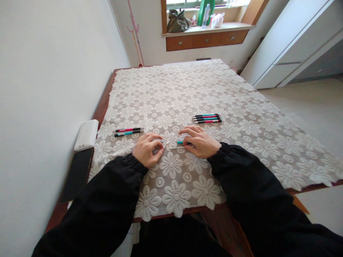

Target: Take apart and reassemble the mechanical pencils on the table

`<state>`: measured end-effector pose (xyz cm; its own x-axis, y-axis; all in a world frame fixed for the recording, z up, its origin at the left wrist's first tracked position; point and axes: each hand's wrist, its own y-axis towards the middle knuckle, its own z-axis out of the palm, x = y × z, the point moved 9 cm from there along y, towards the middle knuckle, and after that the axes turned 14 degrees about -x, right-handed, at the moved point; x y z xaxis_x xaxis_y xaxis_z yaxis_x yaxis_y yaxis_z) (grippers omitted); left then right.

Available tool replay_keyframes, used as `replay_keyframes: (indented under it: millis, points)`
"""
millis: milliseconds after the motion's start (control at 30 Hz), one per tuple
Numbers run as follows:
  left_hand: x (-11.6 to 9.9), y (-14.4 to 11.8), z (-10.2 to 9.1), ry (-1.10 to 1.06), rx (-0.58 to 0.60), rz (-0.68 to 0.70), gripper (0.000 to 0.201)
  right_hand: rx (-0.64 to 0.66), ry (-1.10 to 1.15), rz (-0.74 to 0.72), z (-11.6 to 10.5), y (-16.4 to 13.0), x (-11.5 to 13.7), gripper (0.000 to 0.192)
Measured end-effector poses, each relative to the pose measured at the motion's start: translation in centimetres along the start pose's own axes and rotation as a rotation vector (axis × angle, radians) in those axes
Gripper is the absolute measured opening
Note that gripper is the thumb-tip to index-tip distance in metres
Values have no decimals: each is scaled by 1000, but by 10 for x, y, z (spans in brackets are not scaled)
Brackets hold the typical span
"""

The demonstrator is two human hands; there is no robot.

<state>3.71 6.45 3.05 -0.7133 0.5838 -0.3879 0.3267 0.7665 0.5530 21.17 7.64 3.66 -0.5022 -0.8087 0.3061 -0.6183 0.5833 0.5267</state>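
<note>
The teal pen barrel (pixel 183 142) lies crosswise under the right hand's (pixel 201 142) closed fingertips, pinched there. Its thin refill (pixel 175 147) points toward the left hand (pixel 147 149), which is curled shut just beside the refill's tip.

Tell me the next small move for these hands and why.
Probably slide the thin refill into the teal pen barrel. The right hand pins the barrel, the left hand pinches a small white part, and the refill lies loose between them on the lace tablecloth.
</note>
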Motion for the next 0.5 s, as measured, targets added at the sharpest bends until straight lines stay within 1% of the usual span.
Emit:
replay_keyframes:
  millis: [100,200,333,433,500]
  points:
    - [1,0,-1,-1,-14,-11,4,-27,-14,-8,-4,1,-1,8]
    - [3,1,-4,-15,-55,-24,6,-36,-29,11,-5,2,-3,10]
    - [8,2,-7,-29,-96,-78,12,32,-77,82,1,0,-12,12]
    - [15,1,-3,0,-63,-117,20,56,-120,121,7,-3,-18,12]
    - [18,-1,0,21,-31,-130,18,50,-125,123,10,-3,-18,14]
